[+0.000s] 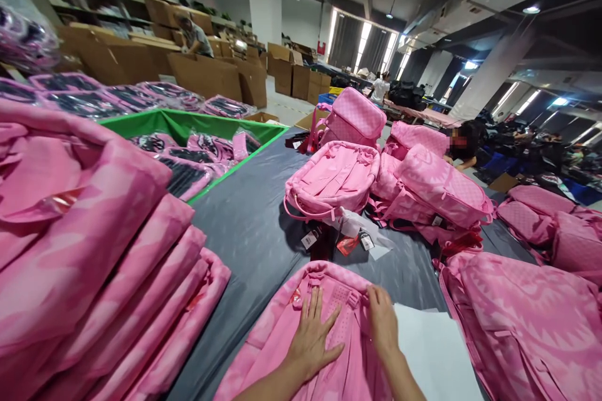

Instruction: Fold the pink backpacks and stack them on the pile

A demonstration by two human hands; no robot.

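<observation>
The left hand (313, 338) lies flat on a pink backpack (291, 338) at the near edge of the grey desk (249, 232), its fingers (316, 302) spread wide and holding nothing. The right hand (383, 319) rests on the same backpack just beside it, fingers (374, 293) curled narrow at the top edge; whether they pinch the fabric I cannot tell. A white sheet (433, 351) lies right of these fingers. Hang tags (336, 239) lie beyond the fingertips, before more pink backpacks (333, 178).
</observation>
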